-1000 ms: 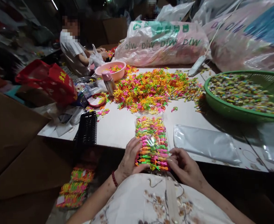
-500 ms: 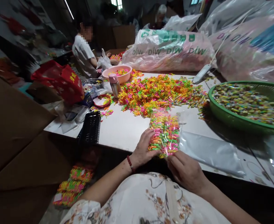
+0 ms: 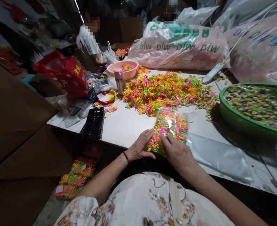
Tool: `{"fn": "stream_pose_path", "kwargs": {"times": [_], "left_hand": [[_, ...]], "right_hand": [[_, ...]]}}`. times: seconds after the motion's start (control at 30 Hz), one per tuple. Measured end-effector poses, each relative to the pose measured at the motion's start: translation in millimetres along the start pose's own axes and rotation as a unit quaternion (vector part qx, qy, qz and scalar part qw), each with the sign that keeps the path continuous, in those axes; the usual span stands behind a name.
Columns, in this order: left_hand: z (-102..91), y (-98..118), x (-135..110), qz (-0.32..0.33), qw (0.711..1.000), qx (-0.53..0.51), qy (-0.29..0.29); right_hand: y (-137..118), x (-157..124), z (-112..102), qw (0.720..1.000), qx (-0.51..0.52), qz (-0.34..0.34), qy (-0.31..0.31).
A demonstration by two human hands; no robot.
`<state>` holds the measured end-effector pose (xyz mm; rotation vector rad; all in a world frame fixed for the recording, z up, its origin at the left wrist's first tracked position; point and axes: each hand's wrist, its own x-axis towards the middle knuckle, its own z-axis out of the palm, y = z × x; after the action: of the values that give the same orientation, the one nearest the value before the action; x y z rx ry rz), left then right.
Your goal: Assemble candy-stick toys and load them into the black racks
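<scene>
A clear packet filled with small neon plastic pieces [image 3: 170, 127] lies at the near edge of the white table [image 3: 129, 125]. My left hand [image 3: 140, 146] rests flat against its left side, fingers stretched out. My right hand [image 3: 176, 150] presses on its near end, fingers laid over the plastic. Beyond the packet spreads a big heap of loose neon pieces [image 3: 162, 89]. A stack of empty clear bags [image 3: 219, 155] lies to the right of the packet.
A green basket of wrapped pieces [image 3: 232, 117] sits right. A black tray [image 3: 93, 124], pink bottle [image 3: 120, 81], pink bowl [image 3: 123, 69] and red bag [image 3: 65, 73] stand left. Filled packets [image 3: 73, 180] lie in a cardboard box below. Large sacks [image 3: 181, 47] line the back; a person sits beyond.
The packet has shifted right and away from the table edge and now lies tilted. My right hand came up from its lower end onto its top; my left hand flattened beside it.
</scene>
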<state>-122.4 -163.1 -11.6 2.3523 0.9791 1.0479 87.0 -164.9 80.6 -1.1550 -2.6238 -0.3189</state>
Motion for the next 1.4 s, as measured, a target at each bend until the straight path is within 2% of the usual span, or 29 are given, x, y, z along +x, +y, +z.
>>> {"fn": "stream_pose_path", "kwargs": {"times": [0.17, 0.43, 0.6, 0.67, 0.73, 0.83, 0.9, 1.03, 1.1, 1.17, 1.23, 1.3, 1.37, 1.4], "left_hand": [[11.1, -4.5, 6.8, 0.005, 1.000, -0.011, 0.007], [-4.8, -14.5, 12.9, 0.019, 0.995, -0.102, -0.011], [-3.3, -19.7, 25.4, 0.011, 0.989, -0.146, 0.001], [-0.5, -21.9, 29.8, 0.011, 0.987, -0.160, 0.004], [2.4, -23.3, 32.7, 0.005, 0.985, -0.173, 0.002], [8.7, -24.1, 33.3, -0.016, 0.981, -0.194, 0.000], [14.6, -24.1, 31.9, -0.032, 0.979, -0.200, 0.014], [22.4, -21.3, 30.9, -0.046, 0.982, -0.179, 0.031], [20.9, -18.2, 32.5, -0.040, 0.984, -0.175, 0.020], [16.3, -14.9, 33.9, -0.043, 0.981, -0.191, -0.003], [10.8, -12.2, 33.5, -0.066, 0.965, -0.253, -0.029], [6.2, -10.4, 31.3, -0.118, 0.933, -0.337, -0.044], [3.1, -8.9, 29.4, -0.186, 0.908, -0.374, -0.027], [2.0, -8.3, 29.2, -0.211, 0.907, -0.364, -0.010]], "right_hand": [[2.9, 20.5, 6.5, 0.999, -0.007, 0.022, -0.046], [11.3, 19.2, 20.5, 0.996, 0.086, -0.018, 0.023], [10.7, 17.9, 21.4, 0.991, 0.123, -0.027, 0.036], [10.7, 20.5, 20.8, 0.989, 0.147, -0.006, 0.020], [11.3, 25.6, 20.2, 0.988, 0.148, 0.048, -0.006], [9.8, 35.5, 19.9, 0.990, 0.084, 0.105, -0.037], [4.4, 39.8, 20.5, 0.996, 0.057, 0.064, -0.030], [-16.4, 36.2, 23.0, 0.991, 0.092, -0.092, 0.008], [-24.0, 31.2, 22.5, 0.990, 0.094, -0.108, 0.010], [-23.4, 27.0, 19.0, 0.992, 0.100, -0.075, 0.026], [-14.4, 24.1, 12.9, 0.992, 0.110, -0.031, 0.055], [-1.9, 20.8, 6.5, 0.992, 0.108, -0.009, 0.064], [8.3, 16.5, 2.6, 0.995, 0.085, 0.005, 0.052], [11.2, 14.2, 2.0, 0.996, 0.072, 0.007, 0.042]]}}
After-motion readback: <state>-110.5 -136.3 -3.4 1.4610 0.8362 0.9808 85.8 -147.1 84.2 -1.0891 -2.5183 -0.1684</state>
